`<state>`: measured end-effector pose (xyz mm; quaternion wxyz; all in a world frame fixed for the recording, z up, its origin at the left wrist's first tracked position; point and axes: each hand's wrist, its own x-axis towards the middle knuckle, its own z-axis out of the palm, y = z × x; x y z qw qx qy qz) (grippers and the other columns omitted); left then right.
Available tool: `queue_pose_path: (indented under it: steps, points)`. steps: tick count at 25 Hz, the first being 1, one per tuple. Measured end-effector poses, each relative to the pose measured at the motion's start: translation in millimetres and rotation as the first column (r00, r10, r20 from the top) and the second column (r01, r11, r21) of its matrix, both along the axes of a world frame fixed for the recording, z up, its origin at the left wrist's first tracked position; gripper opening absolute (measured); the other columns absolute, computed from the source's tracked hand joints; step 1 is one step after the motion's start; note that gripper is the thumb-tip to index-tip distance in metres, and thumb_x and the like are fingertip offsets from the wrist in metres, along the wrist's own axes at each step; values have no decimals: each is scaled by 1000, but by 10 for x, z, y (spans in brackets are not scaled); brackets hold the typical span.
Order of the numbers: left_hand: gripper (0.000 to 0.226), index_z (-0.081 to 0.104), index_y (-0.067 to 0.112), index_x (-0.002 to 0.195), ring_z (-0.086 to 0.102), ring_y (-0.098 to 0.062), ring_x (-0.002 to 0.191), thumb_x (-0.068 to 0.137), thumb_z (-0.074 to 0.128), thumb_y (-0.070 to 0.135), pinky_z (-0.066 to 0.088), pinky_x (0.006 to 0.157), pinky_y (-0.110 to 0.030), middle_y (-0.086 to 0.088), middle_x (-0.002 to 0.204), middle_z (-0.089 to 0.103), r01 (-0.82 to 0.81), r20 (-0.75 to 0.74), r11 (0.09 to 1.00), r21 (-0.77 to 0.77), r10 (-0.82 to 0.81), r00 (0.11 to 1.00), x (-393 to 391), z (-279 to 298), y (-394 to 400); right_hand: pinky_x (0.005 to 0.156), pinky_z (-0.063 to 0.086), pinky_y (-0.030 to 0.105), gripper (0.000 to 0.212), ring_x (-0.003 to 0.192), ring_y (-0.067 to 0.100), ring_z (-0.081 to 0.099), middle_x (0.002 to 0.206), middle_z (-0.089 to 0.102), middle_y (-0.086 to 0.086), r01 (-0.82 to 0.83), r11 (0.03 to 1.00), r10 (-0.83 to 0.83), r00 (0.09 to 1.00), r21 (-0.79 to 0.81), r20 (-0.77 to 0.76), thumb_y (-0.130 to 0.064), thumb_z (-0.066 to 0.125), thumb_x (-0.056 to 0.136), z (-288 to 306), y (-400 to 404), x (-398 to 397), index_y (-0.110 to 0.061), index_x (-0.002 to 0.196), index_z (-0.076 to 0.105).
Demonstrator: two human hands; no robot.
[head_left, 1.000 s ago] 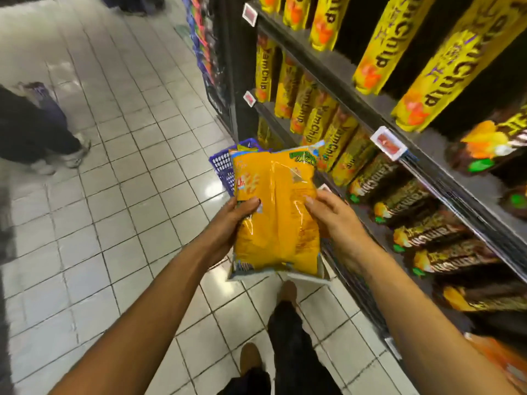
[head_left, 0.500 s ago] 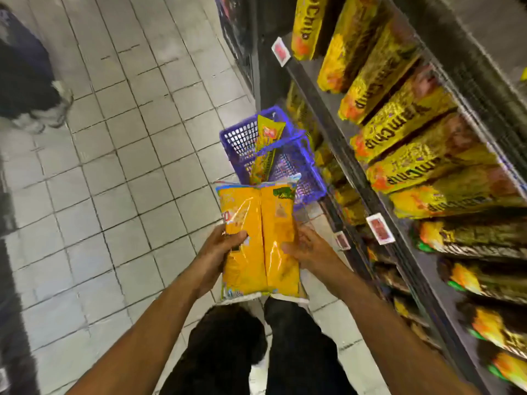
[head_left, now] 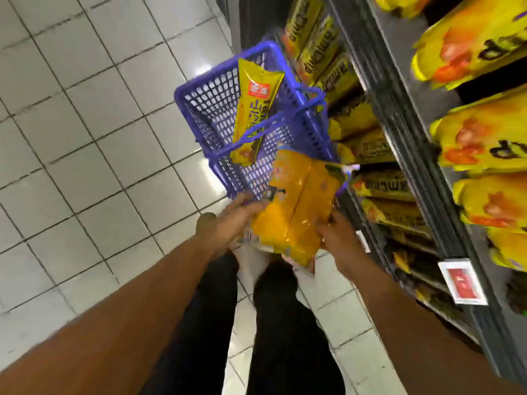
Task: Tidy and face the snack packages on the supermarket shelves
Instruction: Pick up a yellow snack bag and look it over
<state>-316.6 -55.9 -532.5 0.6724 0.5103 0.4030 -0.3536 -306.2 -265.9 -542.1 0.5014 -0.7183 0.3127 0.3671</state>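
Observation:
I hold an orange snack bag (head_left: 296, 206) low in front of me, tilted to the right. My left hand (head_left: 236, 220) grips its left lower edge and my right hand (head_left: 336, 238) grips its right lower edge. Just beyond the bag stands a blue plastic basket (head_left: 216, 109) on the floor, with one yellow snack pack (head_left: 253, 109) leaning upright inside it. The bag's top overlaps the basket's near right corner. Yellow and dark snack packages (head_left: 479, 149) fill the shelves on the right.
White floor tiles (head_left: 85, 138) spread to the left. My dark trouser legs (head_left: 256, 323) are below the bag. The shelf edge with a red price tag (head_left: 463, 282) runs along the right, close to my right forearm. The picture is motion-blurred.
My view has swung down and nearer to the basket. The orange bag has moved forward and tilted right, now over the basket's near corner. Both hands still hold it.

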Motion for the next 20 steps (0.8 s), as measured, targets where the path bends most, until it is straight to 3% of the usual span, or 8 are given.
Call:
queue_pose_path:
  steps: [1, 3, 6, 9, 12, 15, 18, 20]
  points:
    - [13, 59, 23, 109, 65, -6, 80, 96, 59, 20, 50, 56, -14, 9, 91, 71, 7, -11, 1000, 6, -7, 1000, 103, -108, 37, 98, 51, 54, 24, 109, 28, 64, 129, 65, 14, -1, 999, 2, 1000, -49, 21, -12, 60, 98, -228, 51, 149, -20, 121, 59]
    - [10, 58, 23, 101, 60, -6, 76, 96, 57, 16, 43, 61, -20, 8, 84, 66, 7, -29, 998, 69, -5, 1000, 225, -463, 134, 100, 48, 58, 29, 109, 31, 61, 128, 64, 19, 3, 994, 3, 999, -111, 52, -11, 61, 97, -768, 179, 480, -12, 126, 59]
    - [22, 59, 20, 92, 54, -16, 85, 94, 52, 0, 38, 67, -27, -4, 93, 60, 14, -57, 992, 127, -7, 998, 286, -991, 171, 102, 47, 47, 39, 118, 32, 61, 131, 64, 17, -117, 978, 137, 985, -174, 107, -11, 64, 93, -1580, 365, 864, -8, 131, 57]
    - [25, 54, 20, 81, 51, -20, 88, 95, 49, 0, 38, 67, -28, -11, 96, 55, -8, -84, 986, 165, 22, 996, 335, -1390, 120, 100, 45, 40, 45, 121, 31, 59, 132, 64, 16, -243, 936, 282, 951, -254, 130, -12, 66, 90, -2200, 493, 995, -9, 134, 54]
    - [16, 58, 18, 88, 57, -17, 84, 93, 54, 3, 41, 77, -33, -9, 93, 59, -57, -104, 985, 162, 75, 992, 416, -1724, 25, 102, 45, 45, 49, 121, 35, 59, 133, 62, 19, -332, 902, 367, 927, -278, 84, -15, 63, 93, -2754, 496, 1055, -10, 140, 50]
    - [15, 59, 20, 100, 62, -16, 89, 90, 59, 8, 45, 82, -34, -3, 95, 65, -36, -114, 993, 111, 48, 992, 490, -1928, 21, 109, 41, 45, 56, 128, 34, 54, 143, 55, 17, -342, 919, 353, 935, -198, 24, -18, 65, 95, -3108, 542, 1063, -9, 146, 44]
    - [13, 61, 21, 95, 66, -16, 93, 92, 57, 9, 49, 81, -31, -5, 102, 68, 73, -106, 996, 48, -67, 992, 499, -1994, 53, 113, 37, 43, 58, 134, 32, 50, 149, 50, 14, -413, 890, 417, 909, -195, -20, -29, 61, 98, -3296, 523, 1031, -12, 149, 41]
    - [14, 63, 17, 105, 69, -19, 100, 94, 56, 12, 51, 88, -35, -7, 110, 72, 119, -106, 992, 30, -115, 988, 473, -1934, 119, 113, 38, 44, 59, 134, 32, 50, 149, 50, 13, -395, 899, 395, 918, -189, -40, -29, 60, 97, -3256, 504, 1021, -14, 150, 40]
